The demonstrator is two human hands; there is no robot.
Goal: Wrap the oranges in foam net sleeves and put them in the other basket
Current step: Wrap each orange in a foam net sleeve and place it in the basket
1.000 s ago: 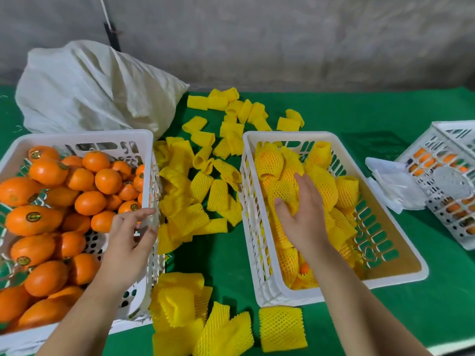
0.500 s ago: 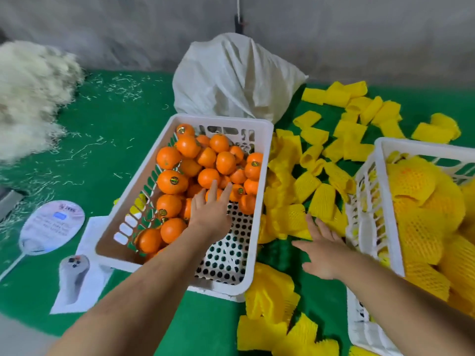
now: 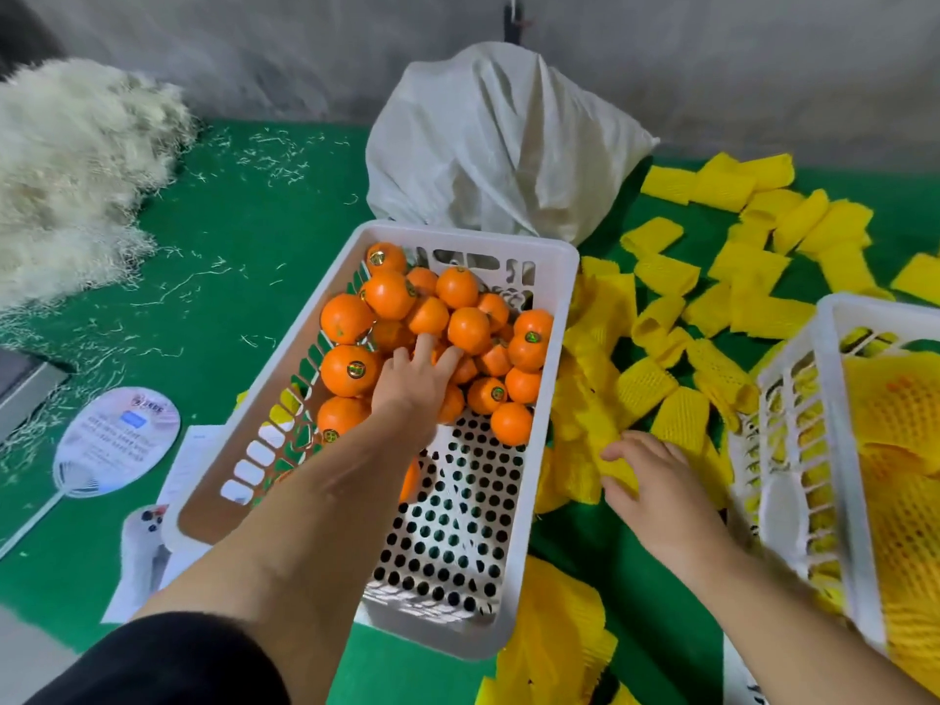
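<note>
We see a white sack (image 3: 501, 145) slumped against the grey wall (image 3: 254, 53) at the back of the green cloth (image 3: 244, 206). To the far left lies a pale heap of shredded straw (image 3: 71, 170), with loose strands scattered over the cloth. Nearer us, a round hand fan (image 3: 118, 442) rests beside a sheet of paper (image 3: 189, 463).

A left hand (image 3: 414, 384) reaches, fingers spread, among oranges (image 3: 460, 325) in a white basket (image 3: 554, 379), while the right hand (image 3: 656, 493) pinches a yellow foam net sleeve (image 3: 610, 452) on the green worktop (image 3: 234, 236).
</note>
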